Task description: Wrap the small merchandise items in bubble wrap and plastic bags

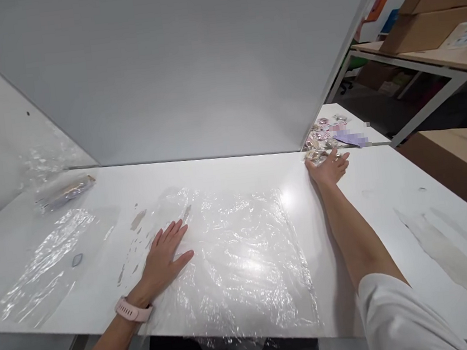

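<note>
A large clear plastic sheet or bag [243,258] lies spread on the white table, slightly wrinkled, its near edge hanging over the front. On its left part rests my left hand [165,258], flat with fingers stretched out; a pink band is round the wrist. My right hand [329,168] reaches to the far right of the table, fingers spread, against a heap of small clear-wrapped items [317,146]. What these small items are I cannot make out. Beside the heap is a purple piece [349,138], partly blurred.
To the left lie another clear plastic sheet [53,263] and a plastic-wrapped bundle [67,193]. A grey panel [192,73] rises behind the table [336,303]. Cardboard boxes [456,166] stand on the right, one on a further desk [413,53].
</note>
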`<state>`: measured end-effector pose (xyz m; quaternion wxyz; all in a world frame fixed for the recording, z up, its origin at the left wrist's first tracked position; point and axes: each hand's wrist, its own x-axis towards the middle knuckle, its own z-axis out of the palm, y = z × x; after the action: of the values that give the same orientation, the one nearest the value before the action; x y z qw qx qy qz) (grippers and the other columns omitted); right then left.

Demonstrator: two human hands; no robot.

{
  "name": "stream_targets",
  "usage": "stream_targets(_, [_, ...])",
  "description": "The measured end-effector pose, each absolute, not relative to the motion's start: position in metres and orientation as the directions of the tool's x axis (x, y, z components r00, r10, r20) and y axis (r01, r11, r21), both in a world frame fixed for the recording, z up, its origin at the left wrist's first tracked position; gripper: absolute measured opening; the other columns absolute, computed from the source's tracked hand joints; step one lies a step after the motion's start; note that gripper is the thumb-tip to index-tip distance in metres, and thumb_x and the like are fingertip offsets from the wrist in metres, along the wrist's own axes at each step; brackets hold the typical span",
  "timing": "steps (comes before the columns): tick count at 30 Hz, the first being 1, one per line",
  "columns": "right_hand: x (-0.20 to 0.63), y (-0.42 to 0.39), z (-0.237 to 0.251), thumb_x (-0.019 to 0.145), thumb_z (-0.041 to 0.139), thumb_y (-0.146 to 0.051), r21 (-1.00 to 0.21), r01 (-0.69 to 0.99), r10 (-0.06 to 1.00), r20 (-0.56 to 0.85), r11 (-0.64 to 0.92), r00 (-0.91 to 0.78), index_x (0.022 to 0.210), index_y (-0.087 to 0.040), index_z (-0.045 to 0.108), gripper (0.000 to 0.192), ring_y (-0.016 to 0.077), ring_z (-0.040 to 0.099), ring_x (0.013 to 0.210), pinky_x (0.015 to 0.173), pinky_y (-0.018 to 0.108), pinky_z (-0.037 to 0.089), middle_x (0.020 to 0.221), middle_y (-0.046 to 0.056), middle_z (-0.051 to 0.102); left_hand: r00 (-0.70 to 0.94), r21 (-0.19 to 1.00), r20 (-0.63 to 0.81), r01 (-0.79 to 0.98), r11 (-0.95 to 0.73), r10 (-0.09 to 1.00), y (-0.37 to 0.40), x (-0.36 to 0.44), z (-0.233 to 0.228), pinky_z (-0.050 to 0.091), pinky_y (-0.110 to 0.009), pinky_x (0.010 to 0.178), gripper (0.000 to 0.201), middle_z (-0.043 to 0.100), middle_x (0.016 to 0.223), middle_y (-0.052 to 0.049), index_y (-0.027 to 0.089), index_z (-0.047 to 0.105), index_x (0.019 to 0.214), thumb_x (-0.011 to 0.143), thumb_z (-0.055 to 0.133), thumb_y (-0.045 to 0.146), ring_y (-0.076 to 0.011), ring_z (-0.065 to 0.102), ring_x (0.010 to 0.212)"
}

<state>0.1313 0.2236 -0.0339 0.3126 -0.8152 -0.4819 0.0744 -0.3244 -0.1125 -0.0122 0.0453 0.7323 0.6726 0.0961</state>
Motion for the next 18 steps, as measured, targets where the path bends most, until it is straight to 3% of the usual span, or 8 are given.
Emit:
stream_targets(7, [0.139, 0.278, -0.028, 0.085, 0.061, -0.043, -0.655, 0.687, 0.822, 0.174, -0.314, 0.542, 0.159, -0.013, 0.014, 0.093, 0.0361, 0.002, 0.153, 0.122, 0.051, 0.009, 0.165, 0.026, 0.001, 0.102, 0.157, 0.13, 0.98, -0.122, 0.986, -0.113, -0.326, -0.016, 0.024, -0.052, 0.123, 0.066, 0.032, 0.163, -0.002, 0.036, 0.021, 0.158, 0.1, 0.046, 0.053, -0.0266, 0.029, 0.151])
stream_targets(12, [0.14, 0.31, -0.025, 0.092, 0.055, -0.043, -0.753, 0.597, 0.769, 0.199, -0.277, 0.608, 0.159, -0.009, 0.015, 0.085, 0.0357, 0.015, 0.151, 0.121, 0.045, 0.011, 0.162, 0.031, 0.008, 0.093, 0.142, 0.139, 0.983, -0.113, 0.986, -0.114, -0.324, -0.012, 0.027, -0.052, 0.121, 0.067, 0.034, 0.162, -0.001, 0.038, 0.021, 0.158, 0.098, 0.048, 0.05, -0.0279, 0.033, 0.149])
stream_targets(16, [0.142, 0.339, -0.021, 0.092, 0.058, -0.035, -0.802, 0.559, 0.791, 0.197, -0.209, 0.579, 0.157, -0.007, 0.021, 0.08, 0.0315, 0.025, 0.147, 0.12, 0.042, 0.014, 0.158, 0.028, 0.027, 0.089, 0.132, 0.144, 0.985, -0.108, 0.986, -0.114, -0.321, -0.006, 0.029, -0.053, 0.12, 0.067, 0.036, 0.161, -0.001, 0.039, 0.021, 0.158, 0.098, 0.049, 0.048, -0.0287, 0.035, 0.148])
stream_targets(18, [0.142, 0.353, -0.019, 0.097, 0.051, -0.039, -0.82, 0.543, 0.823, 0.177, -0.18, 0.54, 0.153, -0.007, 0.032, 0.068, 0.0289, 0.036, 0.141, 0.118, 0.041, 0.02, 0.153, 0.027, 0.038, 0.095, 0.124, 0.152, 0.986, -0.114, 0.984, -0.113, -0.32, -0.004, 0.029, -0.053, 0.12, 0.067, 0.037, 0.16, -0.001, 0.039, 0.021, 0.158, 0.098, 0.049, 0.047, -0.0286, 0.036, 0.147])
